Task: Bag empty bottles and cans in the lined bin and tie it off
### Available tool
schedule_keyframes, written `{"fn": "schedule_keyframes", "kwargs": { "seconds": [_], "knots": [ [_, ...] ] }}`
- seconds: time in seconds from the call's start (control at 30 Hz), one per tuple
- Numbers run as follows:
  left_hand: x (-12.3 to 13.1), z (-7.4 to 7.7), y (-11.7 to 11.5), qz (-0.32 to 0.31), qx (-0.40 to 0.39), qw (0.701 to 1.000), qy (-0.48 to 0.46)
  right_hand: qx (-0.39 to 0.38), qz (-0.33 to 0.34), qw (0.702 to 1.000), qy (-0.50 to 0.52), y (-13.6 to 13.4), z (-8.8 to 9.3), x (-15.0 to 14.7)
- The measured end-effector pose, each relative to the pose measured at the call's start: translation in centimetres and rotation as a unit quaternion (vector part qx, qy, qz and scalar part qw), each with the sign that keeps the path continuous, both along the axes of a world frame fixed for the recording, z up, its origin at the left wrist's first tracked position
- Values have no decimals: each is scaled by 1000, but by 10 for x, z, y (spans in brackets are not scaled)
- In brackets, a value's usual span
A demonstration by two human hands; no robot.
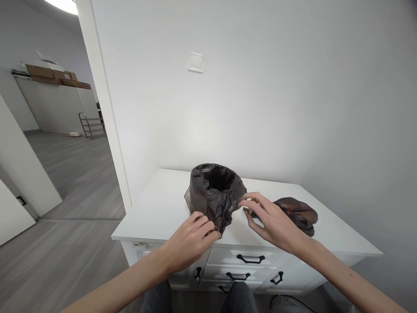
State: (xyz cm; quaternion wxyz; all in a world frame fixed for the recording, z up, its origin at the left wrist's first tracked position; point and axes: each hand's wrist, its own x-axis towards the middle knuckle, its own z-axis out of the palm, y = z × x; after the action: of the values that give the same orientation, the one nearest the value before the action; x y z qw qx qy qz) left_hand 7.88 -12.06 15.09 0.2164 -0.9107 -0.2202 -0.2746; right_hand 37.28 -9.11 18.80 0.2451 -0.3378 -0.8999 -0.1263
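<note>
A dark, thin plastic bag (203, 198) lines a round, bin-like container on the white cabinet top. Its top is folded outward over the rim, and the container itself is hidden beneath the film. Low on the front, my left hand (195, 237) is closed on the bag's gathered edge. My right hand (270, 219) is at the bag's right side, its fingertips touching the film and its thumb held apart from the fingers. Behind my right hand lies a second dark bag (299, 213), bunched up, with something orange-brown showing through.
The white cabinet (169, 187) has drawers with black handles (250, 259) and stands against a grey-white wall with a light switch (196, 62). On the left a doorway opens to a room with cardboard boxes (48, 74) and a metal rack (93, 126).
</note>
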Motion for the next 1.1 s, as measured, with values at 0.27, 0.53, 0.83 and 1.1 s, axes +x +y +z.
{"fn": "schedule_keyframes", "kwargs": {
  "seconds": [0.27, 0.53, 0.83, 1.1],
  "knots": [
    [-6, -38, -15, 4, -29, 999, 22, 38, 71, 993, -81, -12, -9, -22],
    [-26, -74, 11, 71, -90, 993, 9, -137, -38, 989, 34, -1, -93, -7],
    [-95, -133, 26, 199, -162, 955, -147, -182, 0, 982, 56, -23, -45, -28],
    [-131, -157, 94, 411, -235, 859, -194, -177, -29, 979, 95, 39, 4, -29]
  ]
}}
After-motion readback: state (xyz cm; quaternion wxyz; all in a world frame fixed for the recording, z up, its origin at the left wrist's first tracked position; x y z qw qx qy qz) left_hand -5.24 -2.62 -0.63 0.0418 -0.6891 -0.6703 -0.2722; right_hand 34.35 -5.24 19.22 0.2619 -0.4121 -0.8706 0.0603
